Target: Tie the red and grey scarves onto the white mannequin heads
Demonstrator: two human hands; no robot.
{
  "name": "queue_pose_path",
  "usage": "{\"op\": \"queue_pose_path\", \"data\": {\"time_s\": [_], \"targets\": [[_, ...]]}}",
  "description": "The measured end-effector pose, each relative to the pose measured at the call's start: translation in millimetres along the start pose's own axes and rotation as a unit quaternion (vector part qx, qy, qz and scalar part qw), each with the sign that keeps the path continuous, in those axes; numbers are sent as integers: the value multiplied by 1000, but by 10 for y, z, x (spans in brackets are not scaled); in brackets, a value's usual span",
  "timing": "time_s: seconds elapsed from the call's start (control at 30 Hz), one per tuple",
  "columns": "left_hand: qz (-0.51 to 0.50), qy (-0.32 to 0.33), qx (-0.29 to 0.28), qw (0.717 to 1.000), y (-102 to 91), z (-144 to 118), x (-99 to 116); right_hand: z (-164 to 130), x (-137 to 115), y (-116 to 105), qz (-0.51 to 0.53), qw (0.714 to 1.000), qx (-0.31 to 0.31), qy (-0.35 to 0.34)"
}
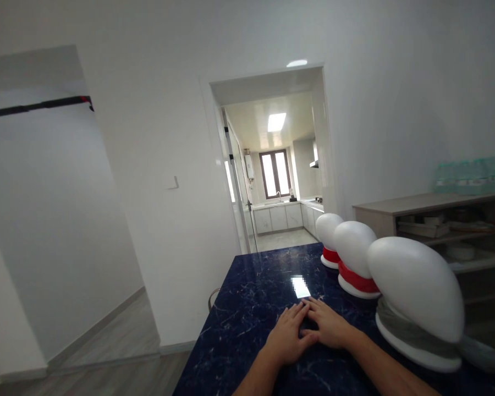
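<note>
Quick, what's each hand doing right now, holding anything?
Left hand: open, flat on the dark marble table, holding nothing.
Right hand: open, flat on the table, fingertips touching the left hand, holding nothing.

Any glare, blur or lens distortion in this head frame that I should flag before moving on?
Head view: the ceiling light glares off the dark marble table just beyond the left hand and right hand; wide-angle bending tilts the doorway and walls; the nearest white mannequin head looks stretched and soft at the edge; the shelf is blurred; lighting is otherwise even, shadows faint.
</note>
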State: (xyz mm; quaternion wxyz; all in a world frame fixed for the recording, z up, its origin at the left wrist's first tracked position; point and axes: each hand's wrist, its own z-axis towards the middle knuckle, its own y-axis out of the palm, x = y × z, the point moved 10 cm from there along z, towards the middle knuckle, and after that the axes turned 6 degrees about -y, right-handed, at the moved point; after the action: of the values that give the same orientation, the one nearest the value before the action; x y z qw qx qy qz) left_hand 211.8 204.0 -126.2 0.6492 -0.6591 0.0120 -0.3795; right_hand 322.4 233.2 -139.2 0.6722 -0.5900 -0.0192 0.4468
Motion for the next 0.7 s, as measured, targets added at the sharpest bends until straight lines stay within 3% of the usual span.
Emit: {"op": "queue_pose_path", "data": {"time_s": [0.7], "targets": [[-12, 1, 30, 999, -35, 6, -56, 30, 14, 39, -34, 999, -36, 2]]}}
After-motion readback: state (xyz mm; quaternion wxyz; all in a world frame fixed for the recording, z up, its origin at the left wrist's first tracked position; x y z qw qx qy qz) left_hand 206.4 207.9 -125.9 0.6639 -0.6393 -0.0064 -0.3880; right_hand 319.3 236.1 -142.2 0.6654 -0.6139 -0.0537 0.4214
